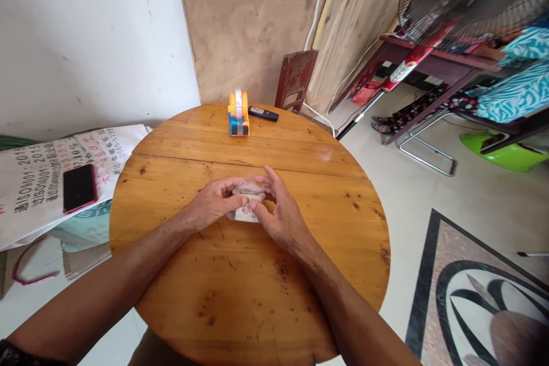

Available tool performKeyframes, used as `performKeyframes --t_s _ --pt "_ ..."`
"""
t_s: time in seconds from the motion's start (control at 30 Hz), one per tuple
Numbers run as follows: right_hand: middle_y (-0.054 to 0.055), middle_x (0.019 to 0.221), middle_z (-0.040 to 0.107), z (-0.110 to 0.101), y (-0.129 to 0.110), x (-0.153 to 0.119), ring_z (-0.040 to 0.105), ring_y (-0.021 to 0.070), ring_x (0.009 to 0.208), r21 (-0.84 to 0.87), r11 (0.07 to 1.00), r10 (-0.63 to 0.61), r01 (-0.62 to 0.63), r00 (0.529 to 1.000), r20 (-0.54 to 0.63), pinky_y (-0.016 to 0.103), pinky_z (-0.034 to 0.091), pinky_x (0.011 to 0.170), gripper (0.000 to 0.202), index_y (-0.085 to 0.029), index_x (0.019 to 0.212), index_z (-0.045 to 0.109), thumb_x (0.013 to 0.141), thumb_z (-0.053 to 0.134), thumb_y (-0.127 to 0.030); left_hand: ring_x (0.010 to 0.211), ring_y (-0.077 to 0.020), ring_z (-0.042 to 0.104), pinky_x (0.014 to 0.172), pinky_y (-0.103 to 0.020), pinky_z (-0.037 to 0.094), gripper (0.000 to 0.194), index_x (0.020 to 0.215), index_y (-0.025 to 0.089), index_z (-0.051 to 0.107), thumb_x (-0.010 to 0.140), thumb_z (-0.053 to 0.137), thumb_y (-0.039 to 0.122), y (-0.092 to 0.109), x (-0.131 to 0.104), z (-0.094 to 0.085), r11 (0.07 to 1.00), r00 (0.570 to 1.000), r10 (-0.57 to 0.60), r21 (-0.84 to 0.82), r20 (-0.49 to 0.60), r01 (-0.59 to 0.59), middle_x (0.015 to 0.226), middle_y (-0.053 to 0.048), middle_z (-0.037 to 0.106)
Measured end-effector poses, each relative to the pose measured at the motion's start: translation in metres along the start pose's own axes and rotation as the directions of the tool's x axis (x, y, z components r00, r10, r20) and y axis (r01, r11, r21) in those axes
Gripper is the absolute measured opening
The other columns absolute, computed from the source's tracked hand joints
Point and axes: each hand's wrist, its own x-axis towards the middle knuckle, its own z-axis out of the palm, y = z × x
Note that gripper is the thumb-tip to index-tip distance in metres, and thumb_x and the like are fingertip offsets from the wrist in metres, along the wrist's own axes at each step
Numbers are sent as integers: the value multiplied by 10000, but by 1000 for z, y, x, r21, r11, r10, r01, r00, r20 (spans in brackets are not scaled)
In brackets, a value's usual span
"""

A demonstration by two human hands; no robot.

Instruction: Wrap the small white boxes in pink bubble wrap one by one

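Note:
Between my two hands, over the middle of the round wooden table (257,286), is a small whitish packet (247,213) in clear plastic with reddish marks on its front. My left hand (212,201) grips it from the left, thumb laid across the front face. From the right, my right hand (277,206) holds it with the thumb at the front and the index finger raised behind. The plastic looks bunched at the packet's top. Some fingertips behind it are hidden or blurred.
An orange and blue tape dispenser (238,115) and a dark remote control (263,114) lie at the table's far edge. A phone (80,187) rests on printed sacks (38,166) at left. Behind stands a red chair (295,77); at right are a fan (446,6) and a seated person (510,86).

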Motion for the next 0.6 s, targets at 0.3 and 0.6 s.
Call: performKeyframes --t_s 0.3,0.6 --pt "125 1210 633 -12 8 17 621 237 1089 225 973 36 -46 998 47 420 486 935 588 -215 1349 442 797 625 -303 886 -179 681 789 -289 518 542 1234 162 623 721 752 280 1 1 2 997 998 -61 -54 -33 60 1082 -66 726" --pt "40 939 700 -7 -9 28 638 187 915 219 974 -42 59 996 -81 319 498 817 95 -204 809 658 792 638 -295 864 -167 665 777 -274 510 463 1162 163 659 709 739 218 4 1 3 1000 1000 -12 8 -8 12 1015 -40 724"
